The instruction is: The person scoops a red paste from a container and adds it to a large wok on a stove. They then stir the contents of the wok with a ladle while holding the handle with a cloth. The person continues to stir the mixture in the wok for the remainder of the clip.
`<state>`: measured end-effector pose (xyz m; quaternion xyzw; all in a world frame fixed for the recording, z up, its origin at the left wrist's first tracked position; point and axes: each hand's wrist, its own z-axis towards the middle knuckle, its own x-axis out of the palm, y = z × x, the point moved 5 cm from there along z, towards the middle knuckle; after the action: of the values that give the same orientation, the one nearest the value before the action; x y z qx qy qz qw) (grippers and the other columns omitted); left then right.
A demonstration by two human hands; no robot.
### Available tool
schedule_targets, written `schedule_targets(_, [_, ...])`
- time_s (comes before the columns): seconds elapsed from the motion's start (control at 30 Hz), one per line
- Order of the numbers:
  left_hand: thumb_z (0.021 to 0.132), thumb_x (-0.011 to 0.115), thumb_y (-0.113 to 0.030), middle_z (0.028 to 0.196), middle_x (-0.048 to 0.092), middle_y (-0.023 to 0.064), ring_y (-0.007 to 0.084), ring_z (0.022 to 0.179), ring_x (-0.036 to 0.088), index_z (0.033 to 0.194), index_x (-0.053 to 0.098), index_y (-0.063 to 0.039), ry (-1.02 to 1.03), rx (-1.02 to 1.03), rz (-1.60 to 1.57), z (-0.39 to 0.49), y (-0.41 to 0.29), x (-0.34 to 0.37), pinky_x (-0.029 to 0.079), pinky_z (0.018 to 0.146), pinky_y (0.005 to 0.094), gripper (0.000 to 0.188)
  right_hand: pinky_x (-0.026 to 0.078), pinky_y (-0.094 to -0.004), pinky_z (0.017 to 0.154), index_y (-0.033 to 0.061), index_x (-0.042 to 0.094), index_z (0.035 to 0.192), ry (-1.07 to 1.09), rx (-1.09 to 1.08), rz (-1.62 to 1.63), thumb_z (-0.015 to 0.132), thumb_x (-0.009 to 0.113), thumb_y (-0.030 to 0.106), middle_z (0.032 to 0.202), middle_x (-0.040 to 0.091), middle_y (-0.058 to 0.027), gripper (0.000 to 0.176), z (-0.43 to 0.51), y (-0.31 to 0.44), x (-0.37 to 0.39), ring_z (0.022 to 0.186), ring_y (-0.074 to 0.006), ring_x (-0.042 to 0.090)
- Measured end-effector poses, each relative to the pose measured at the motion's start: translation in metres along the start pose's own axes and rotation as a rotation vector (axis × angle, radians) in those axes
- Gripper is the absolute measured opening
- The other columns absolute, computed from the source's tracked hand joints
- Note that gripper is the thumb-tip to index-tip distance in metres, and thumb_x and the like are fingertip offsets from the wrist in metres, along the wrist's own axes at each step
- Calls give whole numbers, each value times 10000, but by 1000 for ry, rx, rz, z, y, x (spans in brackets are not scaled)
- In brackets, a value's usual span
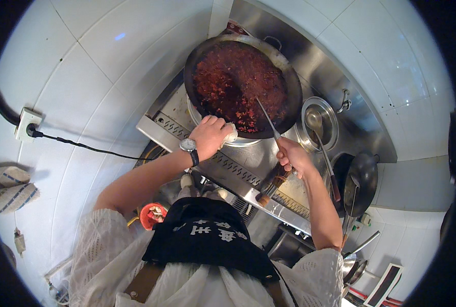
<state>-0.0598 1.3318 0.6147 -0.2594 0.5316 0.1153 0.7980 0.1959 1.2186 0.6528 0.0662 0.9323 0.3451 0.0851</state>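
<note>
A large dark wok [294, 82] stands on the stove, filled with a deep red, oily mass of chili-like bits [235, 73]. My left hand [209, 136], with a watch on its wrist, presses a pale folded cloth [229, 135] against the wok's near rim. In my right hand [297, 156] is the wooden handle of a long metal utensil [266, 115]. Its shaft reaches over the rim, and its head is sunk in the red mass, hidden from sight. Below that hand, a bamboo brush [272, 188] lies on the stove's front edge.
Right of the wok sits a metal basin [333, 134] with a ladle [314, 119] in it, under a wall tap [344, 101]. Further right, dark woks [364, 184] lean upright. A power cord [86, 145] runs along the left wall. A red bucket [145, 220] stands on the floor.
</note>
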Motion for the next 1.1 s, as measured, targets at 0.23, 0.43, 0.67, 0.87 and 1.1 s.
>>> schedule_targets(0.23, [816,834,-305,1122,620,81,307,1135,573,1215,628,-94,116,46,-80,5,20,-7,476,986,446,496,360,-271,429,44,592,1423,-82,-85,-283,1092,590,304,699,553,10,421,-66,4,-24,494,-94,480])
schedule_targets(0.43, [823,820,-309,1111,629,67,296,1101,576,1183,631,-95,158,124,-35,10,19,-6,485,956,441,460,520,-344,699,16,601,1461,-287,-322,-638,1058,629,335,847,715,-106,515,-101,-13,-35,723,-191,665])
schedule_targets(0.67, [851,782,-279,1120,628,68,287,1101,574,1171,640,-104,137,106,48,7,10,-5,472,964,429,392,551,-408,857,31,607,1454,-261,-302,-765,1036,633,322,979,733,-268,510,-82,-20,-24,932,-361,741])
schedule_targets(0.87, [880,745,-238,1105,619,81,299,1099,569,1158,634,-107,135,74,55,7,3,-3,466,973,438,327,547,-405,867,29,608,1455,-246,-294,-796,1034,631,311,983,737,-259,508,-95,1,-11,938,-343,745])
schedule_targets(1.1, [908,685,-199,1085,619,76,287,1086,574,1168,641,-117,106,77,64,4,3,-4,456,964,429,276,542,-393,907,24,595,1469,-234,-344,-788,1036,628,302,1094,761,-224,515,-97,5,-10,1005,-335,744])
